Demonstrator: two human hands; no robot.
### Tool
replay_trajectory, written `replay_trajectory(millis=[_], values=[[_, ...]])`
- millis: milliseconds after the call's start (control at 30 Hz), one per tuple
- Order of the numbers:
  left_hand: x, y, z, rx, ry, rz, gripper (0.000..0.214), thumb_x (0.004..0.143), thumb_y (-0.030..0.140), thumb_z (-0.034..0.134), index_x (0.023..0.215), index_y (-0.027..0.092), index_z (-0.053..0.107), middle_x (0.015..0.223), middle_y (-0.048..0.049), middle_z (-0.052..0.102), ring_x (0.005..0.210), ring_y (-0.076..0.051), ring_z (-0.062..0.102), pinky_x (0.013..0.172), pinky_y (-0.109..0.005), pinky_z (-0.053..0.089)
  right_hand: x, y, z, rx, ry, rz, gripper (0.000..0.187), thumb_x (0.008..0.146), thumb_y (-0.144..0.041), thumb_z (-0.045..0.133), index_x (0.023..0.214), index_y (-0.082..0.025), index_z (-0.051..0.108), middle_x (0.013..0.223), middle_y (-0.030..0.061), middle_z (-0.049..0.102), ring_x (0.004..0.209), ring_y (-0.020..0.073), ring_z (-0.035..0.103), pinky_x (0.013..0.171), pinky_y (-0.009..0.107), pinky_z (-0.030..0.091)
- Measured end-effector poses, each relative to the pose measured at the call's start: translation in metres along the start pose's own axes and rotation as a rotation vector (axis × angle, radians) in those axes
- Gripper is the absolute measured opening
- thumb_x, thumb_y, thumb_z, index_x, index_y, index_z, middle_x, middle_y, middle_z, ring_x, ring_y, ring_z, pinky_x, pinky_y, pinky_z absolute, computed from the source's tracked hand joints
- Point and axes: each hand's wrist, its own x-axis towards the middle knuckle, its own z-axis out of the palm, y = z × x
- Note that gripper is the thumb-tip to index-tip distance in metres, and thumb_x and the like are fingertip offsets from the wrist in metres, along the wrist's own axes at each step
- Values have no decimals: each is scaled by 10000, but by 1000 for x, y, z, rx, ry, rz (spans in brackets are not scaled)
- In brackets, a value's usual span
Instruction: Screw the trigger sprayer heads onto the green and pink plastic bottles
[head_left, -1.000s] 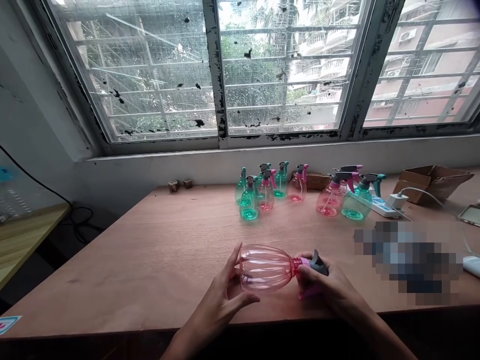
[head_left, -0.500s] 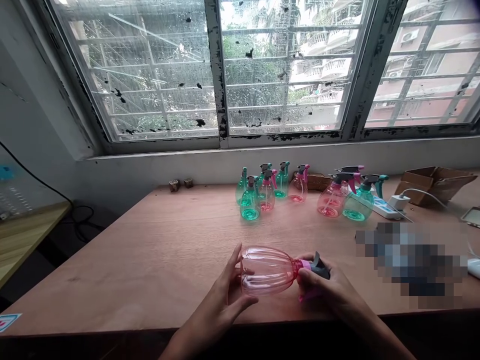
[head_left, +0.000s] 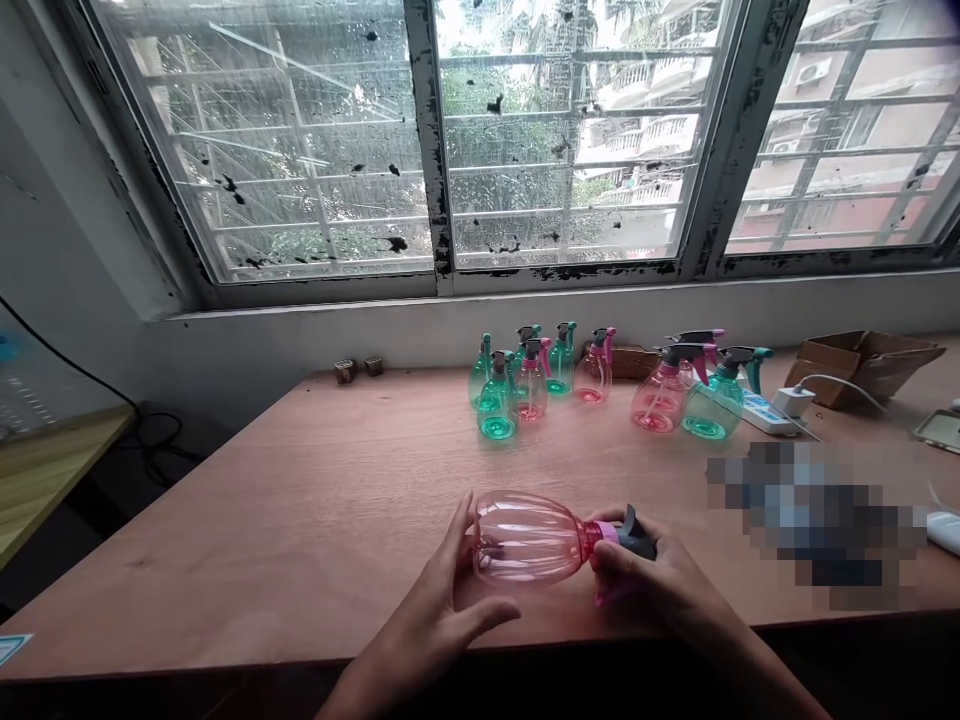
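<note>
A clear pink spray bottle point(head_left: 527, 540) lies on its side in the air above the table's near part, base to the left and dark grey and pink spray head to the right. My right hand point(head_left: 660, 570) is closed around the spray head and neck, and its pink trigger points down. Beside the bottle's base is my left hand point(head_left: 442, 600), fingers and thumb spread apart. Its thumb stands clear of the bottle; whether its fingertips touch the base I cannot tell.
Several green and pink spray bottles point(head_left: 497, 405) stand upright along the table's back. To the right are a white power strip point(head_left: 769, 412), an open cardboard box point(head_left: 862, 365) and a blurred-out patch point(head_left: 817, 520). The wooden table point(head_left: 300, 540) has its front edge just below my hands.
My left hand has opened a little wider, its thumb and fingers further from the bottle. The bottle stays in my right hand, nearly still. The whole view has shifted slightly.
</note>
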Motion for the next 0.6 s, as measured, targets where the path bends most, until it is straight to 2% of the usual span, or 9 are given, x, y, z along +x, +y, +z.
replay_trajectory(millis=[133,267,367,467,533,600], values=[[1,-3,-1,-14,4,0,889,880,338,707,1565,307,143,1579,-76,362,1410,-309,406,1199,-477,299,0,1,-1,9,-8,-8,453,672,-479,868,901,-161,641,619,1,670,532,184,635,513,320,585],[0,-5,-1,46,6,14,925,889,306,700,1562,361,68,1581,-68,361,1390,-286,438,1213,-498,243,1,2,-1,19,9,-24,452,672,-475,868,909,-168,637,629,-2,677,521,181,633,502,321,583],[1,-6,-2,-8,9,-6,1026,843,315,758,1571,302,36,1546,-115,412,1381,-307,446,1205,-508,264,1,2,-1,-4,21,-9,471,655,-478,878,920,-170,639,626,4,690,528,199,652,509,330,586],[3,-6,-3,-51,-25,-7,900,869,345,730,1566,263,167,1478,-126,497,1358,-315,473,1170,-487,350,0,2,-1,-21,22,-7,470,657,-476,878,920,-166,643,609,7,693,530,205,658,517,328,585],[3,-5,-2,-20,-21,8,866,876,315,722,1559,297,190,1501,-103,471,1360,-304,472,1171,-473,355,1,2,-1,-3,16,-19,449,671,-474,870,904,-164,642,619,4,689,526,194,645,515,326,586],[2,-2,-1,5,-4,18,866,895,274,691,1560,343,140,1543,-76,419,1364,-291,471,1180,-487,333,2,2,-1,25,11,-30,433,684,-475,862,888,-166,638,634,-2,679,519,178,626,504,322,585]])
